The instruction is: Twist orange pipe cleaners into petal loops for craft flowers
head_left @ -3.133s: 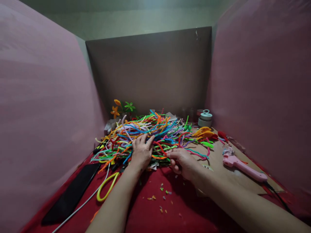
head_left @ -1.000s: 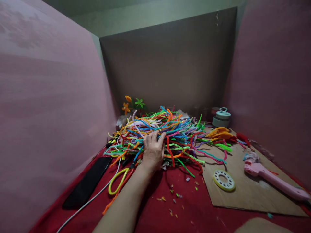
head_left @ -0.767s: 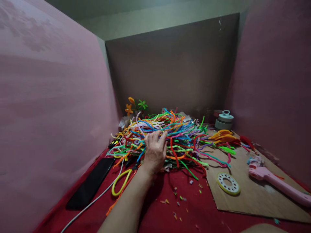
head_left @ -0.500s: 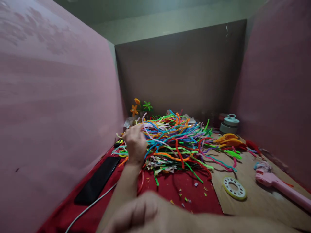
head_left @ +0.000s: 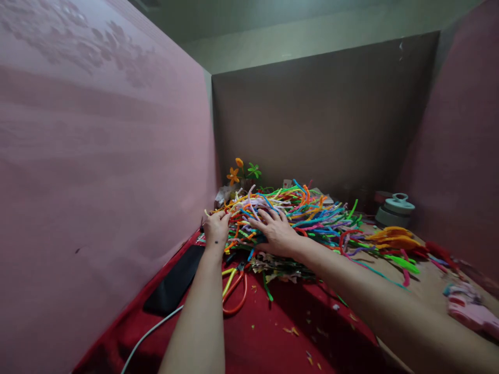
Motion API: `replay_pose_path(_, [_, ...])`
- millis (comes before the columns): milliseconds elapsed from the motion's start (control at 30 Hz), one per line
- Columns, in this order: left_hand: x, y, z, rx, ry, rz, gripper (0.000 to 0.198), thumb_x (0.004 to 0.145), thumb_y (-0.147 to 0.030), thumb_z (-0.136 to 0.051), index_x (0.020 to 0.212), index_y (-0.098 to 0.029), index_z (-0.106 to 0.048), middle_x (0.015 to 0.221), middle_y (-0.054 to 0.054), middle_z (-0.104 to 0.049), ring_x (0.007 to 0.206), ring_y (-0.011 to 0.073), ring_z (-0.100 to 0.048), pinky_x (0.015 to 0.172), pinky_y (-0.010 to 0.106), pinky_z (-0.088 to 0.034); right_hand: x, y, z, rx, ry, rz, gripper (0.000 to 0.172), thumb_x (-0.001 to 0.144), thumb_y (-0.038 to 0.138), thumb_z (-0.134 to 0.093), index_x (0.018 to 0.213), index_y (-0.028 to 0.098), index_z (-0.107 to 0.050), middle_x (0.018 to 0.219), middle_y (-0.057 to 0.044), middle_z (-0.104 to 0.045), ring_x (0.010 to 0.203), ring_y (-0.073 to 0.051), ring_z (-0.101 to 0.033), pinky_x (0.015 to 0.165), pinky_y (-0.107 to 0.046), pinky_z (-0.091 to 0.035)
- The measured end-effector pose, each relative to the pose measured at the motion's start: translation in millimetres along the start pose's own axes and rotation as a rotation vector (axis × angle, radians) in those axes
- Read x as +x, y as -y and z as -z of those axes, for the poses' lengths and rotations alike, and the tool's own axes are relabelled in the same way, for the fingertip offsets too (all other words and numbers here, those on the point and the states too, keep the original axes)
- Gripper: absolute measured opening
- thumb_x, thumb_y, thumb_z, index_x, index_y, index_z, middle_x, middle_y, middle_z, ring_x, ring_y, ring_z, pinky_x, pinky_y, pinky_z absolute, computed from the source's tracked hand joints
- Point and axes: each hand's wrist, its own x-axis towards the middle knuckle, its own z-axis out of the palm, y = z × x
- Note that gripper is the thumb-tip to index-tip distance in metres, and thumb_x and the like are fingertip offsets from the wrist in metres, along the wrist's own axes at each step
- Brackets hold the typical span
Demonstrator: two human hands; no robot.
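Note:
A tangled heap of many-coloured pipe cleaners fills the middle of the table. At its left edge my left hand is closed, apparently around a pipe cleaner; a pale yellow tip sticks out beside the knuckles, and the fingertips are partly hidden. My right hand lies palm down on the heap's front, fingers spread. Below and between the hands are scissors with red and yellow handles, their blades partly hidden under the heap. A bundle of pale, frayed stems lies under my right hand.
A black phone and a white cable lie left of my left arm. Pipe-cleaner flowers stand behind the heap. At right are a lidded grey-green container, orange looped pieces and a pink glue gun. Scraps dot the red cloth.
My right hand has moved from the near edge up onto the heap, its fingers spreading. The view has swung left, and the scissors now show beside my left forearm.

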Motion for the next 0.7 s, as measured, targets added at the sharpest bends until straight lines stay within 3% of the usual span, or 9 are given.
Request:
replay_pose_path(100, [1.1,-5.8,8.2,-0.031,-0.106,0.044,0.023,0.078,-0.032,-0.054,0.069,-0.015,-0.066,0.056,0.0,-0.056,0.063,0.0143,-0.053,0.062,0.025,-0.04,-3.7,-3.9,-13.8,-0.018,-0.01,-0.016,0.076,0.072,0.056,-0.057,0.138,0.033,-0.028,0.146,-0.01,-0.024,0.13,-0.036,-0.02,0.102,-0.056,-0.008])
replay_pose_path(300, [-2.9,-9.3,18.4,-0.125,-0.222,0.039,0.023,0.074,-0.033,-0.053,0.072,-0.016,-0.068,0.056,0.0,-0.058,0.058,0.0139,-0.052,0.057,0.023,-0.038,-4.4,-4.2,-16.3,-0.015,-0.013,-0.02,0.075,0.073,0.051,-0.056,0.139,0.032,-0.026,0.146,-0.01,-0.026,0.13,-0.035,-0.023,0.102,-0.056,-0.007])
replay_pose_path(533, [-4.8,-13.9,23.1,-0.167,-0.373,-0.005,0.021,0.075,-0.031,-0.053,0.076,-0.016,-0.067,0.067,0.002,-0.063,0.067,0.0157,-0.057,0.065,0.025,-0.041,-5.9,-4.3,-15.9,0.0,0.033,-0.036,0.072,0.074,0.05,-0.055,0.138,0.031,-0.028,0.146,-0.013,-0.024,0.128,-0.038,-0.025,0.1,-0.058,-0.01])
replay_pose_path(700, [-7.6,-21.7,51.2,-0.158,-0.603,0.025,0.022,0.079,-0.028,-0.049,0.081,-0.014,-0.066,0.069,0.004,-0.061,0.07,0.0176,-0.056,0.07,0.03,-0.042,-5.9,-4.6,-17.7,0.011,0.046,-0.024,0.071,0.074,0.046,-0.055,0.138,0.03,-0.027,0.145,-0.012,-0.026,0.127,-0.038,-0.025,0.099,-0.059,-0.012])
